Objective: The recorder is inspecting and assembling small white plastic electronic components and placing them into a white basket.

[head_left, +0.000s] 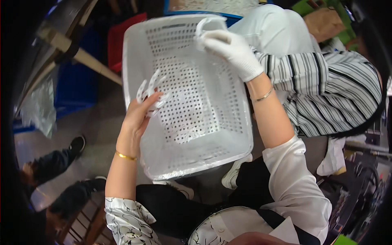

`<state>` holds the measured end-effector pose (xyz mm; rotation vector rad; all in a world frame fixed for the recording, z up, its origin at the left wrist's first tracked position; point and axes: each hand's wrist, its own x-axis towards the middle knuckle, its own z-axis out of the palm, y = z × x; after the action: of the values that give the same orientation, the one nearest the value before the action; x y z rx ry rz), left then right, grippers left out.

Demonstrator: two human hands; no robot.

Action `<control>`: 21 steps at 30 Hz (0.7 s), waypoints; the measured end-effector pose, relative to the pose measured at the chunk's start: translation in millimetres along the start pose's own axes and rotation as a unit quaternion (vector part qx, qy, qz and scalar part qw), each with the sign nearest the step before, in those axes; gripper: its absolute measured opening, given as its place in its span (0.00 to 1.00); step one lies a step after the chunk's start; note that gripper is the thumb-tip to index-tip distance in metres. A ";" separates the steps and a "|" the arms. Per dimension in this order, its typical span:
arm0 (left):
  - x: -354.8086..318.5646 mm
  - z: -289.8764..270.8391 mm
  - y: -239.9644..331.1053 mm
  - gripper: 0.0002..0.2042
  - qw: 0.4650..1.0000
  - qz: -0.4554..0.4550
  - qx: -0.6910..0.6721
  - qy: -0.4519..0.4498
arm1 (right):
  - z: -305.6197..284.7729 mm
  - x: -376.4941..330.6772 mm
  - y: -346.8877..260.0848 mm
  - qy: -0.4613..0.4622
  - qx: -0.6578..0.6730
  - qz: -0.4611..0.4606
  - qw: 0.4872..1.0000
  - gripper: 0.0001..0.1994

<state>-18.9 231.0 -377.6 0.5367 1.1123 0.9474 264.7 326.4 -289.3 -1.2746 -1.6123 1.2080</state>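
Left hand (141,112) holds white pieces (151,86), right hand (233,52) curved piece (199,30)

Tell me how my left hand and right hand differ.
The left hand is bare; the right hand wears a white glove. The left hand's gold-coloured bracelet contrasts with the right hand's silver-coloured bracelet. The left hand holds slender white pieces; the right hand holds a broader white curved band. Both hands are at the white perforated basket.
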 end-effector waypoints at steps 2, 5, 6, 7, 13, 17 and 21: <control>5.9 5.4 -3.0 0.24 1.000 0.003 -0.005 -0.014 | -36.7 3.4 -3.7 0.046 0.009 -0.020 0.999 0.16; 11.2 6.7 -4.1 0.24 1.000 -0.005 -0.004 -0.028 | -61.0 0.8 -13.3 0.119 0.029 -0.043 0.992 0.18; 13.1 2.6 -4.4 0.24 1.000 -0.008 0.003 -0.020 | -62.0 1.0 -17.6 0.134 0.062 -0.050 0.988 0.19; 14.1 0.1 -5.2 0.24 1.000 -0.012 0.009 -0.011 | -64.0 1.1 -19.9 0.148 0.095 -0.057 0.983 0.19; 10.8 7.1 -10.7 0.22 0.999 0.025 0.037 -0.006 | -96.2 3.6 -27.1 0.195 0.101 -0.099 0.971 0.15; 13.5 -6.4 -6.4 0.23 0.999 -0.017 0.046 -0.007 | -102.3 -4.2 -12.2 0.214 0.117 -0.100 0.965 0.13; 11.5 4.0 -10.5 0.25 0.999 0.010 0.051 -0.016 | -85.1 -4.2 -11.9 0.183 0.079 -0.109 0.974 0.14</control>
<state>-9.8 235.7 -390.0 0.6442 1.1326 0.8992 341.8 340.6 -253.8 -1.1109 -1.3197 0.8855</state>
